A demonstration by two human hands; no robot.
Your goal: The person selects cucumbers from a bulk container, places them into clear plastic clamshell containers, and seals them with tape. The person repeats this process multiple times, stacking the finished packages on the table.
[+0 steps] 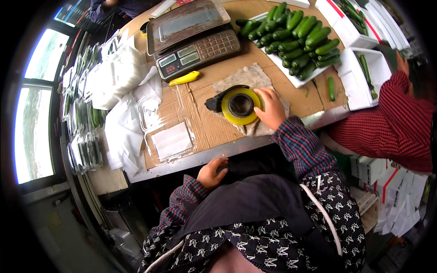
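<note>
My right hand [272, 108] grips the right side of a yellow roll of tape [226, 108] on a black dispenser [214, 103], its thumb near the dark core. A worn grey cloth [254, 75] lies under the dispenser. Just off the table's front edge, my left hand [211, 174] hangs with fingers slightly bent and nothing in it. Beyond that hand, a clear plastic clamshell tray [195, 145] lies with its lid folded back; a white absorbent sheet [172, 140] covers its bottom.
A digital scale [218, 44] stands at the back, with a yellow elongated object [184, 78] before it. Green cucumbers [300, 37] fill a white tray [296, 82]. Stacked clear trays [119, 73] and white sheets [124, 136] lie left. A co-worker's red checked sleeve [392, 88] is near a foam box [351, 73].
</note>
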